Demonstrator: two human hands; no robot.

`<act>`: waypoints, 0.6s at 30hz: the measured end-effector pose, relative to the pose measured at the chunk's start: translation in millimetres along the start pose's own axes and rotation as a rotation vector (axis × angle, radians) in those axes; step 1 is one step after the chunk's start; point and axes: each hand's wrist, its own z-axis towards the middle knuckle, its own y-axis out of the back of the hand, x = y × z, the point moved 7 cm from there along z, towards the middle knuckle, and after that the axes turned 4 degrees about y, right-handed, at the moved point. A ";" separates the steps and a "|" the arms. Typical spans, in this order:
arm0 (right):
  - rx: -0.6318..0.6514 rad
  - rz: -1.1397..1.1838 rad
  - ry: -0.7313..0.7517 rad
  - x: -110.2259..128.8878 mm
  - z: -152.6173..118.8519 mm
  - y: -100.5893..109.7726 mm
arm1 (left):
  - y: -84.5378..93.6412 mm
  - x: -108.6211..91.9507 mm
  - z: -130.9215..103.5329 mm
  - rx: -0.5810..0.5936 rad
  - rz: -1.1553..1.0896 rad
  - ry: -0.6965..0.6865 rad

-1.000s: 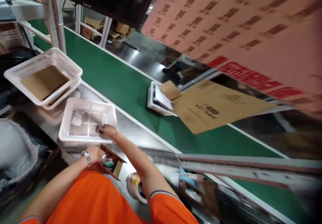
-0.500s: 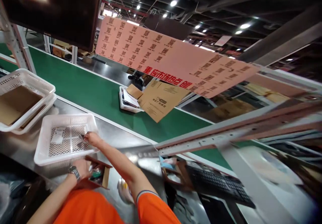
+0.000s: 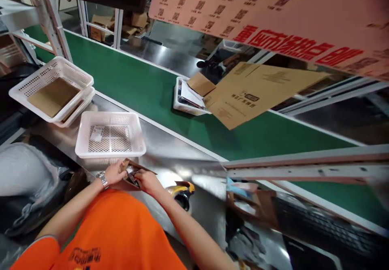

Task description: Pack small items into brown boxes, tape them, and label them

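Observation:
My left hand (image 3: pixel 114 173), with a metal watch on its wrist, grips the left side of a small open cardboard box (image 3: pixel 144 167) held close to the orange shirt. Inside the box lie clear plastic and dark items, too small to name. My right hand (image 3: pixel 149 182) reaches into the box with its fingers closed; what they hold is hidden. Just beyond the box stands a white perforated basket (image 3: pixel 111 154), with a white printed slip (image 3: pixel 97 133) in it. To the right of my right hand sits a yellow and black tape dispenser (image 3: pixel 182 193).
Two stacked white baskets (image 3: pixel 51 118) with cardboard inside stand at left. A green conveyor belt (image 3: pixel 136 83) runs behind the steel bench (image 3: pixel 170 140), bearing a small white basket (image 3: pixel 188 109) and a large flat carton (image 3: pixel 243 100). A metal rail (image 3: pixel 304 169) and keyboard (image 3: pixel 322 221) lie right.
My right hand has moved from over the white basket, where it pinched something small and dark, back into the cardboard box. My left hand stays at the box. The head view has tilted down.

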 end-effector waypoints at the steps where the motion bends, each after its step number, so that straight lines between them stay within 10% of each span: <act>1: 0.027 -0.031 -0.037 1.2 11.6 -9.0 | -1.1 -0.9 -2.6 -0.015 0.014 -0.038; 6: 0.082 -0.036 -0.097 4.9 55.7 -25.3 | -13.9 -7.0 -19.4 -0.040 0.141 -0.208; 12: 0.111 0.097 0.062 7.5 38.4 -14.8 | -25.8 -11.3 -22.8 -0.031 0.256 -0.156; 18: -0.388 0.403 0.274 -23.0 -26.6 10.1 | -25.8 -12.5 -15.2 0.019 0.230 -0.155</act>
